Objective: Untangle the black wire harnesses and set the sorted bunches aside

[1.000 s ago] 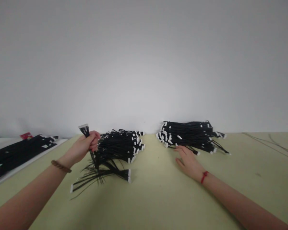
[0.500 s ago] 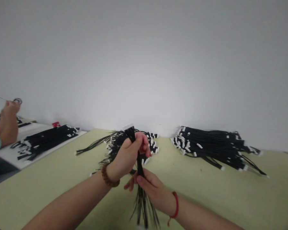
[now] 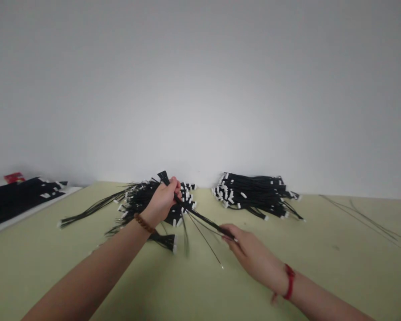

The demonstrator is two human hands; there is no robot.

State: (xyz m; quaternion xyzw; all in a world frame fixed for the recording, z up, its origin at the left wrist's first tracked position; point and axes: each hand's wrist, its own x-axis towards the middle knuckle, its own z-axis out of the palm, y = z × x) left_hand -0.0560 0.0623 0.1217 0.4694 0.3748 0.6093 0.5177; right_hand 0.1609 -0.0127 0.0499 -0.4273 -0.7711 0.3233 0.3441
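Note:
A black wire harness point(image 3: 202, 217) stretches slantwise between my two hands above the table. Near its upper, flat dark end, my left hand point(image 3: 164, 196), with a brown beaded bracelet at the wrist, is closed around it. My right hand point(image 3: 249, 254), wearing a red cord bracelet, pinches the lower end of the wires. A few loose strands hang away from the bundle, one with a bright tip. Behind my left hand lies a pile of black harnesses point(image 3: 142, 198) with white connectors, partly hidden by my hand and forearm.
On the greenish table point(image 3: 194, 290), a second harness pile point(image 3: 257, 191) lies at the back right, against the pale wall point(image 3: 200, 89). Thin loose wires point(image 3: 364, 218) lie farther right. At left, more black harnesses point(image 3: 16, 198) rest on a white surface, near a red item point(image 3: 14, 177).
My right hand has moved right and drawn the wires out from hanging down to a slanting line. My left hand still grips the upper end. The view has turned right; the other person's arm is gone.

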